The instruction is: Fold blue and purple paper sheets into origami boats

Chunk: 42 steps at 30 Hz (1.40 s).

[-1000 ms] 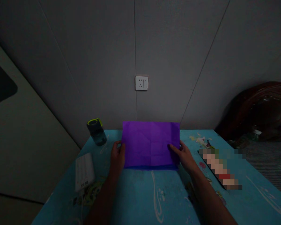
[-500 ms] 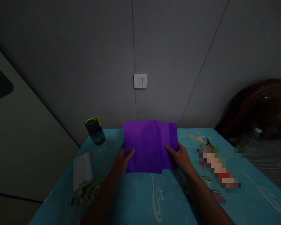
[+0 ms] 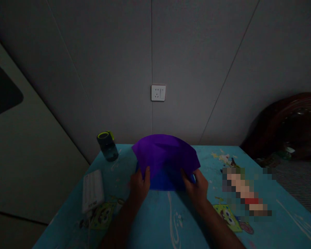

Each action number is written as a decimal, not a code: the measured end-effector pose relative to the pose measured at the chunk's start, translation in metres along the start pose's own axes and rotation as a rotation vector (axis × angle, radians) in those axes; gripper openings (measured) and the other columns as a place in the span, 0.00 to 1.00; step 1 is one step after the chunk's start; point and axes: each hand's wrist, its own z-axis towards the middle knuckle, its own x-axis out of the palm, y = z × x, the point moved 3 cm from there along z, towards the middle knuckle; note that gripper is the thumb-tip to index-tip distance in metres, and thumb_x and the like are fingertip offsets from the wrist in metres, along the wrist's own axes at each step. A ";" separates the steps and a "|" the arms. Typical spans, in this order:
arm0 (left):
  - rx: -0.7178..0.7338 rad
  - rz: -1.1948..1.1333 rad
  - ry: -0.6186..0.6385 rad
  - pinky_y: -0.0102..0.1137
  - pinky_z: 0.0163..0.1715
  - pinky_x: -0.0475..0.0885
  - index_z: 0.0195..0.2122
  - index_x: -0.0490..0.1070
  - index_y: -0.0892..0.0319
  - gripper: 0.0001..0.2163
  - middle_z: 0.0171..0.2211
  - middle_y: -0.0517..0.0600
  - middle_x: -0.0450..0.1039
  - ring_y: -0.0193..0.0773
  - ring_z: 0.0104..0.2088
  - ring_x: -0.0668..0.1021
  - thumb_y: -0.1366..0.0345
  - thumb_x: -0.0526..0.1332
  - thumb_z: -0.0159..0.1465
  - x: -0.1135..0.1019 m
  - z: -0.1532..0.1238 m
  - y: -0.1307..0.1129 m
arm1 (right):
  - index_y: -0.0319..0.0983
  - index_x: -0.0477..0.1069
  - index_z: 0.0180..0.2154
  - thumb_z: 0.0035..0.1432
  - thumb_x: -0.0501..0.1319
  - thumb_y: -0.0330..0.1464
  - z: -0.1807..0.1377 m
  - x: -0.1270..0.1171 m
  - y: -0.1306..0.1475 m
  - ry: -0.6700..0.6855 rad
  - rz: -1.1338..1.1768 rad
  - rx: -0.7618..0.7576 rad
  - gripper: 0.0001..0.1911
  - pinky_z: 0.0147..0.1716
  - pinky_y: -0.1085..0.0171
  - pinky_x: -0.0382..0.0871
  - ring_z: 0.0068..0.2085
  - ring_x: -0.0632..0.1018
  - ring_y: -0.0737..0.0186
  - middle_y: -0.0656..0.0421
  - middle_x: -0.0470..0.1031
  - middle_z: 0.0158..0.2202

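A sheet of purple paper is bowed upward between my hands, its far edge arched. My left hand pinches its near left part, thumb on top. At the right, my right hand grips the other side, the thumb pressed on the paper. Beneath the sheet lies a flat dark blue item on the table; most of it is covered, and I cannot make out its kind.
The table wears a blue patterned cover. A dark bottle with a green rim stands at the back left. Nearer lies a white power bank with a cable. A blurred-out patch lies at the right. Behind is a wall with a socket.
The purple paper, flatter with a crease and raised before, now curves in an arch and lies lower. Both hands have turned inward, and the blue item beneath shows more.
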 end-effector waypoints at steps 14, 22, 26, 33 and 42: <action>-0.395 -0.494 -0.107 0.44 0.60 0.64 0.51 0.71 0.57 0.17 0.51 0.56 0.75 0.49 0.58 0.72 0.57 0.60 0.63 0.000 0.006 0.021 | 0.41 0.65 0.52 0.50 0.69 0.44 0.024 0.002 -0.008 -0.005 0.600 0.499 0.30 0.50 0.54 0.70 0.50 0.76 0.52 0.50 0.74 0.52; -0.469 -0.810 0.155 0.48 0.62 0.60 0.39 0.77 0.55 0.13 0.48 0.56 0.76 0.59 0.63 0.64 0.63 0.71 0.51 0.013 -0.016 0.016 | 0.45 0.72 0.44 0.51 0.69 0.48 0.002 0.033 0.002 0.287 1.023 0.772 0.22 0.42 0.57 0.75 0.39 0.81 0.57 0.59 0.81 0.38; -0.534 -1.169 0.337 0.47 0.61 0.61 0.49 0.74 0.55 0.21 0.51 0.56 0.76 0.55 0.62 0.66 0.52 0.65 0.57 0.023 -0.018 0.011 | 0.43 0.73 0.40 0.50 0.70 0.46 0.012 0.020 -0.006 0.195 0.992 0.822 0.19 0.39 0.56 0.76 0.39 0.82 0.54 0.58 0.82 0.35; -0.635 -1.435 0.434 0.45 0.49 0.71 0.57 0.69 0.62 0.36 0.48 0.60 0.78 0.54 0.51 0.77 0.36 0.51 0.61 0.003 0.014 0.010 | 0.39 0.76 0.39 0.48 0.72 0.42 0.032 -0.008 -0.028 0.445 0.894 0.872 0.18 0.35 0.56 0.77 0.31 0.83 0.53 0.55 0.83 0.35; -0.560 -0.888 0.523 0.36 0.35 0.77 0.50 0.69 0.60 0.24 0.35 0.52 0.81 0.42 0.31 0.82 0.57 0.70 0.55 0.020 0.003 0.019 | 0.38 0.75 0.44 0.50 0.71 0.41 0.032 -0.017 -0.026 0.733 0.811 0.749 0.21 0.37 0.58 0.77 0.33 0.82 0.56 0.54 0.83 0.38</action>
